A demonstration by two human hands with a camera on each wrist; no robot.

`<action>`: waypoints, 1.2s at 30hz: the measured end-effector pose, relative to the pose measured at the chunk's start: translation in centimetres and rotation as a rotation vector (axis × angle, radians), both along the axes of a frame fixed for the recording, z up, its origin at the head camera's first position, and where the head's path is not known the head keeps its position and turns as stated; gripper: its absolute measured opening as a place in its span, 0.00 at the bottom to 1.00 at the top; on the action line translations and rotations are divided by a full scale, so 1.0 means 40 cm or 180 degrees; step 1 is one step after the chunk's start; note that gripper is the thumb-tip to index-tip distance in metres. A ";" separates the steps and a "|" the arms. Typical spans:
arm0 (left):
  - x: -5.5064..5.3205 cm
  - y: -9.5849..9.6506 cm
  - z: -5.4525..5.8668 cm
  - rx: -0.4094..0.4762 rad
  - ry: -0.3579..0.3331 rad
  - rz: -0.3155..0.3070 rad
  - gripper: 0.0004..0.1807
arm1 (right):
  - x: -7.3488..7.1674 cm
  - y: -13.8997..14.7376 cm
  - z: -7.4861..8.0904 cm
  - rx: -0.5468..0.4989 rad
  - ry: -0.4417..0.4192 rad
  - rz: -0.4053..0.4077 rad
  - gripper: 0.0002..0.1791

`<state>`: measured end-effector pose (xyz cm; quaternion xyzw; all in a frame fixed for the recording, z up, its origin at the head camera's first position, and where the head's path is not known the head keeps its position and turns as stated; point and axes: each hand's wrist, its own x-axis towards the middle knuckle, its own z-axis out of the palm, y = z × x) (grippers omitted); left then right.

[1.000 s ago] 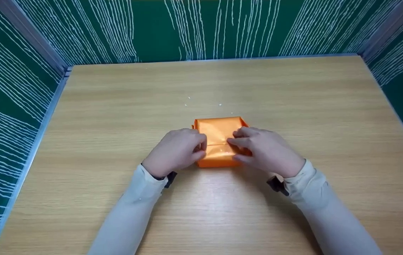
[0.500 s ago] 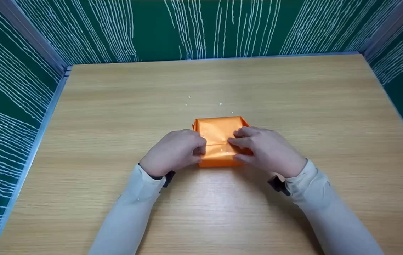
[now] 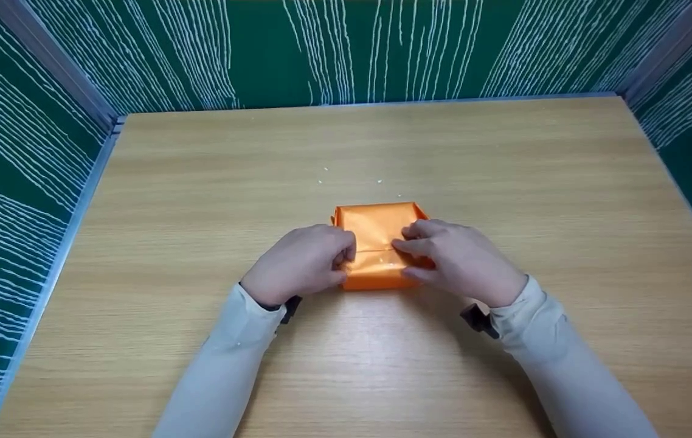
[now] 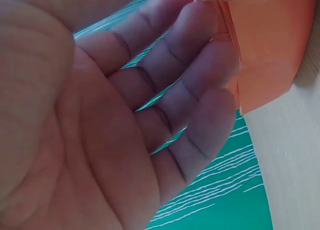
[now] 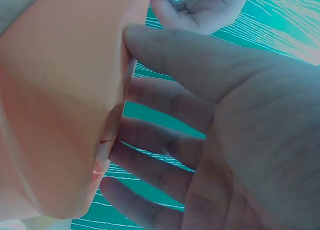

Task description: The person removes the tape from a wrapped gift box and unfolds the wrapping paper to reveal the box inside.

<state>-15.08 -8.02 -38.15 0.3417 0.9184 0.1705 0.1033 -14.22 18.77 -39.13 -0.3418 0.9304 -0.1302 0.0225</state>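
Apparently mostly wrapped, with a flat seam (image 3: 376, 250) across the top; layered end folds (image 4: 229, 20) probably left to fasten. Glossy, boxy orange package (image 3: 376, 226) at mid-frame on a wood-grain table (image 3: 212, 170). Pinched at left by the curled left hand (image 3: 300, 261), held at right by the loosely bent right hand (image 3: 461, 258).

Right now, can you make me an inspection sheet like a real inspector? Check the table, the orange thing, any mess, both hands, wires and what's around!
Surface: light wood-look tabletop.
Job's things: orange package, flat on the tabletop, with a seam across its top.
Clutter: a few tiny white specks beyond the package; what they are, I can't tell.
Left hand: fingers bent at the package's left edge; whether it pinches is unclear.
Right hand: holds the package's right side.
Cables: nothing seen.
Surroundings: green panels with white wavy lines, behind and on both sides.
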 end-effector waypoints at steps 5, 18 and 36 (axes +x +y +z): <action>0.004 0.009 -0.006 -0.0052 -0.0019 0.0297 0.17 | 0.000 -0.001 0.002 0.0038 -0.0030 -0.0029 0.26; 0.008 0.020 -0.023 -0.0131 -0.0104 0.0398 0.19 | 0.001 0.000 -0.003 0.0040 0.0030 -0.0031 0.26; 0.002 0.023 -0.035 -0.0010 0.0037 0.0393 0.17 | 0.002 -0.004 -0.008 0.0061 0.0022 -0.0053 0.26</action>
